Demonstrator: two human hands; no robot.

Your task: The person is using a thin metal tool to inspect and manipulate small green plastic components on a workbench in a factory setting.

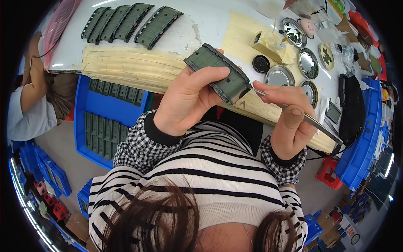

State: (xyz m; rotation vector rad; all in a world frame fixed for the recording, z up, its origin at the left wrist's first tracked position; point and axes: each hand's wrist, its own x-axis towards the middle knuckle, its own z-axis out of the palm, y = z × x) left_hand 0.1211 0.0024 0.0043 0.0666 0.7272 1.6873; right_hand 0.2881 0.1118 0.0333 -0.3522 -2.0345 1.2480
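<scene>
My left hand (189,98) grips a dark green ribbed plastic part (220,71) and holds it tilted above the table's front edge. My right hand (289,115) pinches metal tweezers (312,122), whose tips touch the lower right end of the green part. Both wrists wear black-and-white checked cuffs.
Several more green parts (130,21) lie in a row on the white table (201,17). A blue crate (107,115) of the same parts stands below the table on the left. Round metal tins (308,63), a black lid (261,64) and a black case (350,109) sit to the right. Another person (29,96) sits at far left.
</scene>
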